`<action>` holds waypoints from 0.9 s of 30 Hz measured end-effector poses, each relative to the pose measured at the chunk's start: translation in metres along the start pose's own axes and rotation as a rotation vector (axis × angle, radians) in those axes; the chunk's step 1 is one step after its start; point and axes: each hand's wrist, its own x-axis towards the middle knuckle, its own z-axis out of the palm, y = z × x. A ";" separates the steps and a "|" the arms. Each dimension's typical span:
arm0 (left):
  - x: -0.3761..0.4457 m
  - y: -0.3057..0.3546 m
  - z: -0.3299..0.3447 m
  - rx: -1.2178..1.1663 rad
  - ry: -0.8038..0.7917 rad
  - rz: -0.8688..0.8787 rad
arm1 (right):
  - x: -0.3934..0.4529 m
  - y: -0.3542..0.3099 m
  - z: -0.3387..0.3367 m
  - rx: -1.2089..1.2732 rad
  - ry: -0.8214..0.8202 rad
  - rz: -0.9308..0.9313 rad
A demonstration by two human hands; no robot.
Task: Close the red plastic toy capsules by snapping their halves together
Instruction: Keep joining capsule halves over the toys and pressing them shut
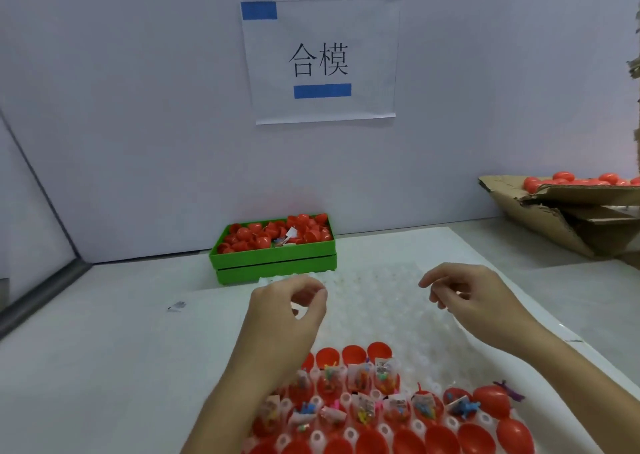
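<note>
Both hands hover empty over the clear dimpled tray (398, 301): left hand (287, 315) and right hand (474, 301) with fingers loosely curled, gripping nothing. Open red capsule halves (363, 401) with toys sit near; one closed capsule (491, 401). Most closing remains, I judge.

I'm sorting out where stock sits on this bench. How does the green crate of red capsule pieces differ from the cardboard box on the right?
The green crate is rigid plastic, intact, standing against the back wall; the cardboard box is brown, torn and sagging at the right edge. The crate holds loose open halves with small packets among them; the box's capsules look rounded and whole, though only their tops show. Both hold red capsule parts.
</note>
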 end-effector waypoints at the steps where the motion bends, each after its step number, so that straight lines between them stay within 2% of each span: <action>1: 0.003 -0.004 -0.006 -0.021 0.024 -0.013 | 0.000 0.000 0.000 0.008 0.007 -0.004; 8: 0.021 -0.037 -0.039 0.076 -0.056 -0.148 | 0.001 0.001 0.002 0.033 -0.015 -0.018; 13: -0.002 -0.062 -0.040 0.050 -0.021 -0.174 | -0.002 -0.005 0.002 0.038 -0.061 -0.020; 21: -0.007 -0.058 -0.033 0.064 -0.133 -0.085 | -0.002 -0.030 0.001 -0.097 -0.361 -0.102; 27: -0.009 -0.054 -0.030 0.074 -0.121 -0.053 | 0.006 -0.047 0.021 -0.297 -0.582 -0.150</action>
